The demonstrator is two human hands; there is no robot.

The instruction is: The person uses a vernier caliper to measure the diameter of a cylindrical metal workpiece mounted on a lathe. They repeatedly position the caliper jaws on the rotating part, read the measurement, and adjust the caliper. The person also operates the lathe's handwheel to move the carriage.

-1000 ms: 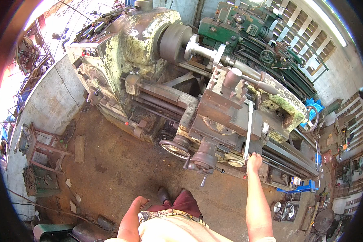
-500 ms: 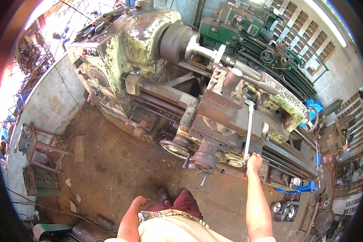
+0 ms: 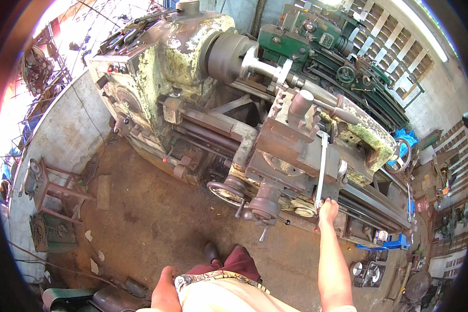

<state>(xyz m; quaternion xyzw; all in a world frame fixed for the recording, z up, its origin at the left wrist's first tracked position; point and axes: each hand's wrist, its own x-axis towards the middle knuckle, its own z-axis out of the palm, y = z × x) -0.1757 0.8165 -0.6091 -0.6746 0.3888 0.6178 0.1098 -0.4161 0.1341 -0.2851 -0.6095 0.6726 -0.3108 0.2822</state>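
Observation:
My right hand (image 3: 328, 212) is closed around the lower end of a long, flat silver wrench (image 3: 323, 166). The wrench slants up across the carriage of a large, worn lathe (image 3: 275, 151), its upper end beside the tool post (image 3: 301, 104). Just below that hand shows a red-tipped lever (image 3: 316, 229). A turned metal shaft (image 3: 262, 66) sits between the chuck (image 3: 229, 57) and the tailstock (image 3: 372, 138). Low by my waist hangs my left hand (image 3: 167, 272), its fingers hidden from view. Nearest to it is my patterned waistband (image 3: 192, 281).
Left of the carriage front is a handwheel (image 3: 226, 191), with a crank handle (image 3: 263, 234) beside it. A green lathe (image 3: 286, 44) stands behind. On the left are a wooden stool frame (image 3: 62, 187) and a curved pale panel (image 3: 62, 127). Blue metal supports (image 3: 395, 242) lie at right.
My left hand has drawn down and back toward my waist, so its fingers no longer show. The right hand keeps its hold on the wrench; the view has shifted slightly.

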